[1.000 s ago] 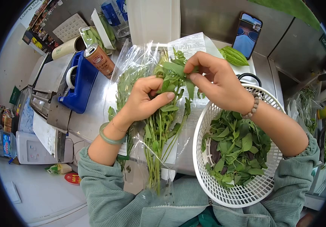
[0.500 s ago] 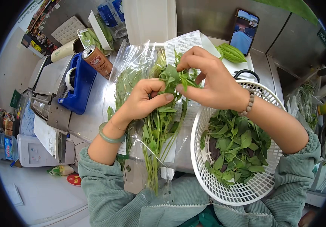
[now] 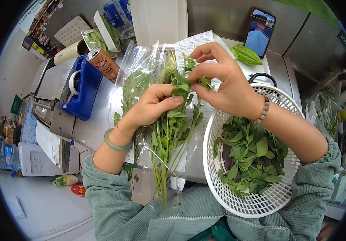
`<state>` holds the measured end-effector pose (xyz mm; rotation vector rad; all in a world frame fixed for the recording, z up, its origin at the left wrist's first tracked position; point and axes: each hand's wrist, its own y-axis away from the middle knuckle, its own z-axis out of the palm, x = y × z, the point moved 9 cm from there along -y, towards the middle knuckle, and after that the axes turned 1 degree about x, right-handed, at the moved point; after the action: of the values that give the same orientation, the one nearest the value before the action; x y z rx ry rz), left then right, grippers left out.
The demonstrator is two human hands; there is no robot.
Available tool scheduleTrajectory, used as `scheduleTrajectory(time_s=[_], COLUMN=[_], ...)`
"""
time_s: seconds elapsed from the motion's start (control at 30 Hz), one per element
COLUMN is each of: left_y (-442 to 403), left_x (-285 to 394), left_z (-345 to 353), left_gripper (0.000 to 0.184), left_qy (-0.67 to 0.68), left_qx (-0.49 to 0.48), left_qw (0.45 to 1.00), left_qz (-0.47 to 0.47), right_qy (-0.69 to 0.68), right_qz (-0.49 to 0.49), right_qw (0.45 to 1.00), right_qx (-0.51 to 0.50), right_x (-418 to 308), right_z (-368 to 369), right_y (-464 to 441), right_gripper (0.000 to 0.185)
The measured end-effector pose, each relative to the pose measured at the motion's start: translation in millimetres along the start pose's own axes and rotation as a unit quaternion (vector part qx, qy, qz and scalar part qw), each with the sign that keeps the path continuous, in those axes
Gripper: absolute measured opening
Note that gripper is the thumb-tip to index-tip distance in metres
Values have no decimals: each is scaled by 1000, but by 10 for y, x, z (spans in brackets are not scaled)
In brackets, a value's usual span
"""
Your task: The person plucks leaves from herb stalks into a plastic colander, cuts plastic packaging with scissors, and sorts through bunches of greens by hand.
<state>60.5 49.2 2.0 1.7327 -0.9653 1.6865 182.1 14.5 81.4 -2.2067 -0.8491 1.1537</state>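
Observation:
My left hand is closed around leafy herb stems, whose long stalks hang down toward the front of the counter. Just right of it, my right hand pinches a herb leaf between thumb and index finger, its other fingers lifted. Below my right forearm, a white colander contains a heap of loose green leaves. A clear plastic bag with more greens lies behind and under my left hand.
At the left stand a brown drink can and a blue tape dispenser. A printed sheet lies behind my hands. A phone leans at the back beside a light-green ridged vegetable.
My right hand has drawn slightly up and to the right from my left hand, and its fingers have lifted. My left hand stays nearly in place on the stems.

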Motion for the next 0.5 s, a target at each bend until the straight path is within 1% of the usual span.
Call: scheduleTrajectory(time_s=[0.13, 0.17, 0.27, 0.37, 0.47, 0.5], left_y=[21, 22, 30, 34, 23, 20], left_x=[-48, -54, -56, -43, -17, -37], left_z=[-9, -4, 24, 35, 34, 10], left_gripper=[21, 22, 23, 23, 23, 22], left_qy=[68, 66, 61, 50, 26, 17], left_qx=[-18, -18, -18, -15, -12, -13], left_qw=[997, 997, 997, 997, 999, 999], left_qz=[-22, -30, -51, -56, -43, -40], right_qy=[-60, -76, -93, -52, -67, -67], right_qz=[88, 109, 139, 98, 175, 167], right_qw=[994, 991, 985, 994, 982, 984], right_qx=[-1, -3, -36, 8, -12, 3], right_x=[117, 159, 236, 223, 304, 290], right_z=[-38, -44, -22, -58, -26, -37], right_y=[-9, -7, -5, -32, -6, -10], right_gripper=[10, 10, 13, 13, 14, 14])
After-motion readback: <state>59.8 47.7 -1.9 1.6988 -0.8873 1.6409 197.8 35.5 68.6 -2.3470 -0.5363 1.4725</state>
